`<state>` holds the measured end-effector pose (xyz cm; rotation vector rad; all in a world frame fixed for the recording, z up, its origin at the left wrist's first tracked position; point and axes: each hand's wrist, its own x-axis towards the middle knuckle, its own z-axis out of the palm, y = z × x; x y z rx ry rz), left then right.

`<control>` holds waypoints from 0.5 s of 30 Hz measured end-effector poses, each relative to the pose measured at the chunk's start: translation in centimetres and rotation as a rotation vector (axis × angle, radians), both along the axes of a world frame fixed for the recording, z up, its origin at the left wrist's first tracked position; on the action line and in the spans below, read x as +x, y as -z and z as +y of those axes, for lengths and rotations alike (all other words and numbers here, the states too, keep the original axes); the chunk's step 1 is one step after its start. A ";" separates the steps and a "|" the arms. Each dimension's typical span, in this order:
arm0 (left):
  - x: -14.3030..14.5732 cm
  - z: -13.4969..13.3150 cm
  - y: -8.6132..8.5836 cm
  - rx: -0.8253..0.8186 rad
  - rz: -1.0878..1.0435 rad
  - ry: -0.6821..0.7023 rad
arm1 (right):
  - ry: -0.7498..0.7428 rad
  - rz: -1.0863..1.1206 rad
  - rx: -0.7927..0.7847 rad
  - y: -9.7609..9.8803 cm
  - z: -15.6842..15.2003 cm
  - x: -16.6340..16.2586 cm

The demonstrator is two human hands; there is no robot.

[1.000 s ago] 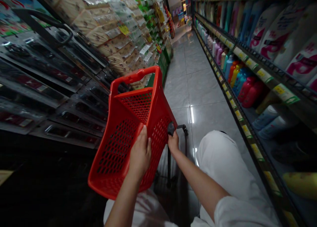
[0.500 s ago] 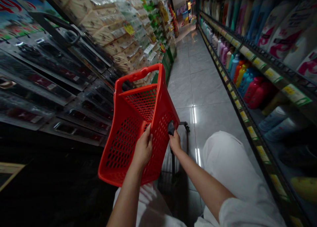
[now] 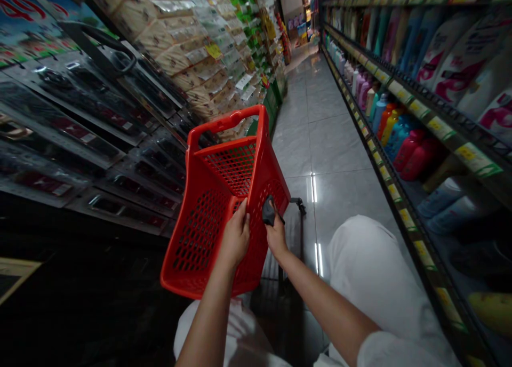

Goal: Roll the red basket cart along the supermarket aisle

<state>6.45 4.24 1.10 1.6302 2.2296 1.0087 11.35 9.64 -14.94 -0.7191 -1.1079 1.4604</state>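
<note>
A red plastic shopping basket with perforated sides and a raised handle stands tilted in front of my knees, on a dark wheeled frame. The basket's inside shows no goods. My left hand is closed over the rim of its near right side, thumb outside. At the outer face of that side, my right hand pinches a crumpled dark grey cloth, which lies against the red plastic. Some fingers of both hands are hidden.
Packaged goods hang on a rack close on the left, with stacked tan packs beyond. Along the right runs a shelf of colourful bottles. A grey tiled aisle leads away between them. My white-trousered knee is at the right.
My right hand has shifted slightly left along the basket's outer side with the cloth, nearer my left hand. My left hand keeps its hold on the rim.
</note>
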 end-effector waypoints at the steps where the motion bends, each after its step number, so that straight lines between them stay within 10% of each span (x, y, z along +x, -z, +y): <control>1: 0.0 0.1 0.0 0.005 -0.007 0.000 | -0.009 0.018 0.064 -0.6 -0.3 0.1; 5: -0.1 0.5 0.2 0.010 -0.034 -0.019 | -0.064 0.012 0.195 -0.5 -2.0 1.0; 9: -0.3 0.6 0.4 0.009 -0.035 -0.038 | -0.022 -0.028 -0.002 1.4 -2.7 1.1; 15: -0.7 0.9 0.6 0.030 -0.090 -0.039 | -0.066 0.084 0.115 -2.4 -2.0 0.9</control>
